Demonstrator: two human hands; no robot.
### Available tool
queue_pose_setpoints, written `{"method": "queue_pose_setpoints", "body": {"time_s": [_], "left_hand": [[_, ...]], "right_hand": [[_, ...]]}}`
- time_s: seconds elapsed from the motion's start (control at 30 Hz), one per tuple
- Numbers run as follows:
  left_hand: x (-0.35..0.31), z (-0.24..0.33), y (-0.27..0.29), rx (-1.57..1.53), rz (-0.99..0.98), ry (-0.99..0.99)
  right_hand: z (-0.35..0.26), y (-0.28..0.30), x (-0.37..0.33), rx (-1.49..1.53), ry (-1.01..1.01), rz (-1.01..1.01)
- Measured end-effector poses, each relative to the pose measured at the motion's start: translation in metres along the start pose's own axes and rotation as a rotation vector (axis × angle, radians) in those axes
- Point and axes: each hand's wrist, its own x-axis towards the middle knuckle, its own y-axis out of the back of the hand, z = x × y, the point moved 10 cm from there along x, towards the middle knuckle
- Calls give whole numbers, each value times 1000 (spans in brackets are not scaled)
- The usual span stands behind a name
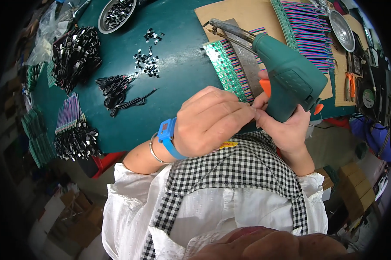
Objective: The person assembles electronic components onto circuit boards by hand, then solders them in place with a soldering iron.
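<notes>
My right hand is wrapped round the handle of a green soldering gun with an orange trigger. Its long metal nozzle points up and left, above a strip of green circuit boards. My left hand is closed, its fingertips pinched together against the right hand's fingers, just beside the near end of the strip. Whatever is in that pinch is too small or hidden to make out. Coloured wires run from the strip's right side under a flat metal bar.
Cardboard lies under the strip; more wired boards, a metal dish and orange-handled pliers are at right. Black cable bundles, loose small connectors and a bowl of connectors sit on the green table at left.
</notes>
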Motion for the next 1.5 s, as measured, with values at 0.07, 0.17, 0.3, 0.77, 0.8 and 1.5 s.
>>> {"method": "queue_pose_setpoints", "body": {"time_s": [0.07,0.17,0.3,0.77,0.8,1.5], "left_hand": [[0,-2,2,-3,-7,57],[-7,-28,-9,-151,-140,363],[-35,-51,-24,-498,-219,722],[-81,-160,-16,-661,-13,1260],[-83,-161,-17,-667,-23,1277],[-78,-163,-22,-716,-65,1261]], "right_hand": [[2,0,-1,-24,-13,-18],[13,-1,-2,14,-115,-22],[3,-2,-3,20,19,11],[-2,40,-23,61,37,282],[0,43,-25,59,33,280],[17,45,-33,54,-86,208]]}}
